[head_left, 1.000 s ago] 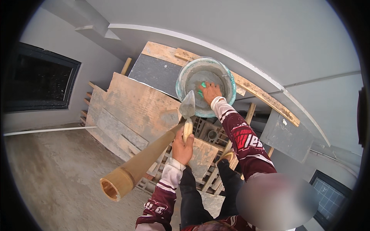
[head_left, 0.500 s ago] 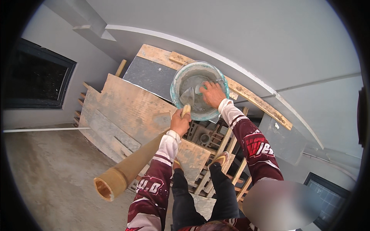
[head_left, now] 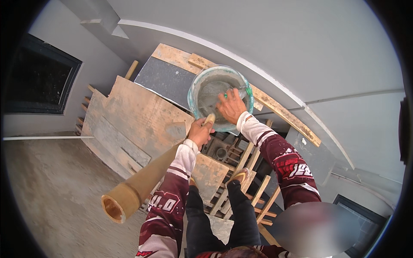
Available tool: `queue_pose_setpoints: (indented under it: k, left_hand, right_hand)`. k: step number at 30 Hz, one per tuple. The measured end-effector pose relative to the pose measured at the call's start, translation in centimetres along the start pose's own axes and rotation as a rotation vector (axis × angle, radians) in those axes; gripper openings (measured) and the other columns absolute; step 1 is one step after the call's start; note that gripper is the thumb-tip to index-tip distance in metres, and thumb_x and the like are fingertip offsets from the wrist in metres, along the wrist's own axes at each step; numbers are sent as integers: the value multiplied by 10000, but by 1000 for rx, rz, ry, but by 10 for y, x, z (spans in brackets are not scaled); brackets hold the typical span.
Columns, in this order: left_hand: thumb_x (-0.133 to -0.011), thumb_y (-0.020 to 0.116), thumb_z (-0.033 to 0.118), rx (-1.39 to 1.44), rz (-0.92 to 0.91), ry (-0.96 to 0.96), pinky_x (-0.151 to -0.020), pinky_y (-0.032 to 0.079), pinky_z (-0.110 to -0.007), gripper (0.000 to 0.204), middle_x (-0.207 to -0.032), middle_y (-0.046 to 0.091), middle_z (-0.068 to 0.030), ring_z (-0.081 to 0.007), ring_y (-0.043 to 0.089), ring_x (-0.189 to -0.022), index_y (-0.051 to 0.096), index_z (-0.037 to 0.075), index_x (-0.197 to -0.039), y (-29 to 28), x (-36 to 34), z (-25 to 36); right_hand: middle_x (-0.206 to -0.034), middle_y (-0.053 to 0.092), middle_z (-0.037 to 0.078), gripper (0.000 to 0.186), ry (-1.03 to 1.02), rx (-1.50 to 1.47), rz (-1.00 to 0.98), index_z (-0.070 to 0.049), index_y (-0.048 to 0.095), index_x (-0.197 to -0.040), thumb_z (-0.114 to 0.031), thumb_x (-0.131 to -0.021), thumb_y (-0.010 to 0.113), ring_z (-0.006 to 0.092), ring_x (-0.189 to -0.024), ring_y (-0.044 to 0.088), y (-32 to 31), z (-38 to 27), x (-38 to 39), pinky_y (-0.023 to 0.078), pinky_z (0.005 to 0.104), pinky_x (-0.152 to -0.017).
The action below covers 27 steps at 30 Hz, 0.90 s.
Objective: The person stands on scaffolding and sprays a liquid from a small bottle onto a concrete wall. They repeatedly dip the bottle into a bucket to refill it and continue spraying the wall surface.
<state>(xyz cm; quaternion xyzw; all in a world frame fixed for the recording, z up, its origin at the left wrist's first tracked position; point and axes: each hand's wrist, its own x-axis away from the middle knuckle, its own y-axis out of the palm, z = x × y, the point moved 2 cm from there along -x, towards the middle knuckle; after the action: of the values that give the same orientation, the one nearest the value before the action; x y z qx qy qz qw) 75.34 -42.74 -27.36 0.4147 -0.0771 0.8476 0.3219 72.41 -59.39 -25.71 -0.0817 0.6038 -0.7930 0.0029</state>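
Note:
A round bucket (head_left: 194,79) with a turquoise rim, smeared grey inside, holds wet grey material. My left hand (head_left: 200,133) is closed around the pale wooden handle (head_left: 209,119) of a trowel at the bucket's near rim. The trowel's blade cannot be made out now. Over the bucket's right half, my right hand (head_left: 232,106) reaches inside with bent fingers. A small green piece (head_left: 226,95) shows at its fingertips, but its kind is unclear. Another green streak (head_left: 249,90) lies along the bucket's right inner wall.
A thick bamboo pole (head_left: 129,194) slants below my left forearm. Plywood sheets (head_left: 133,116) and a dark panel (head_left: 165,79) form the platform, with a timber plank (head_left: 288,116) to the right. Gaps between wooden slats (head_left: 245,159) open near my feet. A grey wall (head_left: 275,47) rises behind.
The trowel blade, seen inside the bucket earlier, no longer shows. My left hand has drawn slightly back, and my right hand has turned and shifted in the bucket. The view has moved slightly.

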Motion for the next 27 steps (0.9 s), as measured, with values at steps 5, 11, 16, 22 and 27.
queue_pose_setpoints:
  k: [5,11,16,22,27]
  left_hand:
    - [-905,542,186,-33,-16,77,-445,409,-247,438,-844,622,-99,-118,515,-534,488,37,-1314,-1,22,0]
    - [-811,605,118,-1185,310,533,-685,531,-413,434,-922,613,-172,-300,635,-798,558,76,-1240,1,37,0]
    - [-794,595,120,-1541,511,604,-679,528,-402,289,-895,600,-124,-300,624,-827,642,69,-1075,8,28,-1]
    - [-764,618,127,-1716,497,816,-648,508,-358,102,-858,599,-77,-261,611,-785,691,57,-749,22,2,6]
    - [-736,637,123,-1840,308,874,-689,503,-358,86,-881,608,-65,-260,600,-840,693,69,-770,22,-6,16]
  right_hand:
    - [-1113,580,98,187,148,-22,74,-148,711,-929,-177,-834,553,318,-1080,535,-8,1,0,332,493,-942]
    - [-1234,556,139,249,309,-265,174,-120,673,-1039,-141,-830,540,336,-1137,522,-6,24,2,354,491,-928]
    - [-1254,552,138,242,217,-227,97,-115,674,-1031,-140,-839,528,318,-1147,522,19,13,-10,360,485,-938]
    - [-1292,548,107,253,127,-265,-72,-130,679,-1050,-158,-875,498,298,-1201,498,59,-3,-16,352,489,-984]
    - [-1354,519,88,257,84,-353,-17,-109,670,-1047,-172,-886,480,302,-1266,455,88,2,-9,334,488,-1029]
